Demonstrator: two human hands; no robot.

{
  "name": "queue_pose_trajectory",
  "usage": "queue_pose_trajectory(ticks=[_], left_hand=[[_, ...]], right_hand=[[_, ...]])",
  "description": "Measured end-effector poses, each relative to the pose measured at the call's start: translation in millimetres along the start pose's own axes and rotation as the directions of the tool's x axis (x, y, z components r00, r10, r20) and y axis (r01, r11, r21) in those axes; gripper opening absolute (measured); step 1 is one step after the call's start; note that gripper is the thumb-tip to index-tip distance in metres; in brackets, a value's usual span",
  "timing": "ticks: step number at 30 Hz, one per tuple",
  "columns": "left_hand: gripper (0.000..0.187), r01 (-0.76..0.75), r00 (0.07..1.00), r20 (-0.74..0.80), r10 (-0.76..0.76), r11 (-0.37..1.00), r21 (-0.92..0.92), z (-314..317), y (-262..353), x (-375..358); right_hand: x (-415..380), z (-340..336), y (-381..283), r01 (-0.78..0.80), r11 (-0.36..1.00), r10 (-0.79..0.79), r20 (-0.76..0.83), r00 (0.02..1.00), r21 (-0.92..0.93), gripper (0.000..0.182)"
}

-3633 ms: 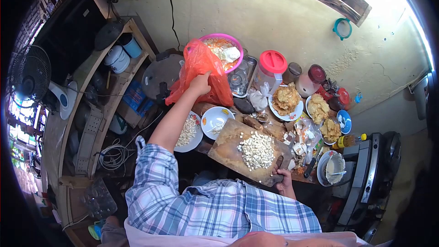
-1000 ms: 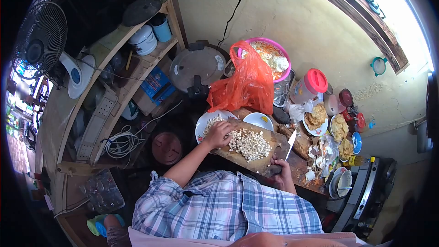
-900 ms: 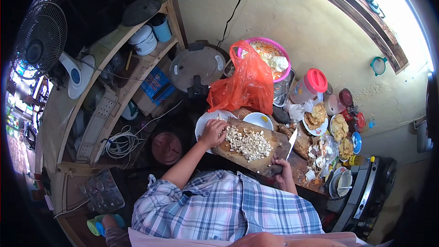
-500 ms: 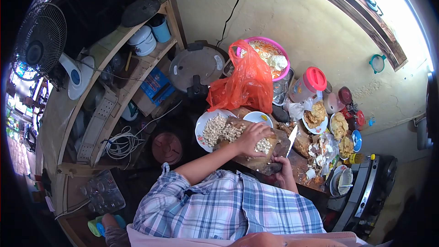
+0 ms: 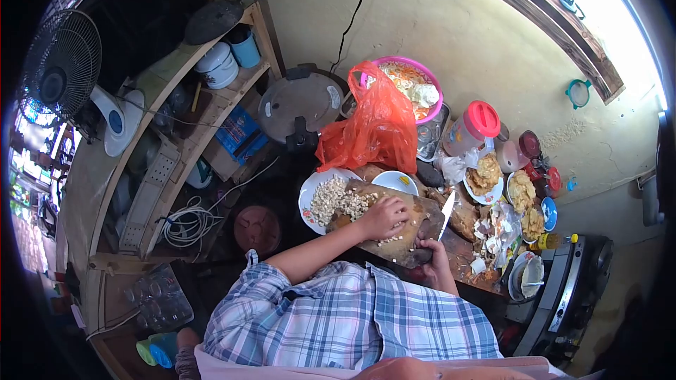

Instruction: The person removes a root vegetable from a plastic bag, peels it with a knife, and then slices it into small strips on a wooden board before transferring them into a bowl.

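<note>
A wooden cutting board (image 5: 412, 248) tilts over a white plate (image 5: 305, 202) heaped with small pale chopped pieces (image 5: 328, 200). More pieces (image 5: 358, 204) lie on the board's left part. My left hand (image 5: 384, 218) rests on the middle of the board, fingers curled in; what is under them is hidden. A few pale bits show just below it. At the board's dark right end, my right hand (image 5: 438, 264) grips the edge with the thumb on top. A knife blade (image 5: 447, 215) sticks up beside that thumb; its handle is hidden.
Behind the board are a small white bowl (image 5: 396, 181), a red plastic bag (image 5: 373, 134) and a pink basin (image 5: 438, 91) of food. Fried food (image 5: 484, 174), a pink-lidded container (image 5: 482, 121), scraps (image 5: 495, 236) and a stove (image 5: 563, 288) are at right. Shelves (image 5: 165, 162) stand left.
My left hand has curled its spread fingers and shifted slightly left. Pale pieces that showed to the right of its fingers are no longer visible there. My right hand keeps its grip on the board.
</note>
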State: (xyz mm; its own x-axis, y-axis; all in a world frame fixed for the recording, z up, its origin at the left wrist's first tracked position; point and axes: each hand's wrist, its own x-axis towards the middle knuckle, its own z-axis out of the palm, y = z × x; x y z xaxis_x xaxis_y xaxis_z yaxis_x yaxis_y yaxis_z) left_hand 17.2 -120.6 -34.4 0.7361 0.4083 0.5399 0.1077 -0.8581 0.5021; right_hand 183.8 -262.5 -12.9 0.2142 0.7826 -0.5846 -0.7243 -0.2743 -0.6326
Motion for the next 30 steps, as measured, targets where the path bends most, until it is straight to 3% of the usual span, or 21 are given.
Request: queue_pose_trajectory(ticks=[5,9,13,20,22,24,26,27,30], left_hand=[[0.02,0.095,0.995,-0.013,-0.095,0.995,0.02,-7,-10,-8],[0.02,0.214,0.977,-0.025,-0.213,0.976,0.035,-8,-23,-24],[0.02,0.261,0.965,-0.026,-0.26,0.965,0.04,-16,-36,-41],[0.02,0.409,0.912,-0.049,-0.406,0.901,0.141,-35,-62,-75],[0.02,0.438,0.899,-0.144,-0.414,0.863,0.252,-45,-59,-72],[0.02,0.441,0.894,-0.197,-0.401,0.867,0.235,-42,-48,-51],[0.02,0.247,0.941,-0.252,-0.227,0.968,0.048,-33,-35,-25],[0.02,0.247,0.94,-0.255,-0.227,0.968,0.049,-27,-31,-18],[0.017,0.221,0.961,-0.156,-0.229,0.973,-0.067,-19,-31,-10]], right_hand=[[6,-8,2,-0.01,1.0,0.008,0.077,0.997,0.025,0.026],[7,-11,3,-0.019,1.0,0.018,0.048,0.999,0.016,0.026],[8,-13,3,-0.02,0.998,0.026,0.105,0.994,-0.059,0.021],[5,-5,-3,-0.015,0.996,0.021,0.07,0.997,-0.089,0.02],[7,-6,-3,-0.003,0.997,0.01,0.102,0.995,-0.071,0.02],[6,-3,-4,0.005,0.998,0.002,0.133,0.991,-0.055,0.02],[1,8,-8,0.001,0.999,0.001,0.044,0.999,-0.048,0.022],[1,8,-8,0.001,0.999,0.001,0.045,0.999,-0.05,0.022],[4,7,-11,0.012,0.999,-0.009,0.068,0.998,-0.043,0.021]])
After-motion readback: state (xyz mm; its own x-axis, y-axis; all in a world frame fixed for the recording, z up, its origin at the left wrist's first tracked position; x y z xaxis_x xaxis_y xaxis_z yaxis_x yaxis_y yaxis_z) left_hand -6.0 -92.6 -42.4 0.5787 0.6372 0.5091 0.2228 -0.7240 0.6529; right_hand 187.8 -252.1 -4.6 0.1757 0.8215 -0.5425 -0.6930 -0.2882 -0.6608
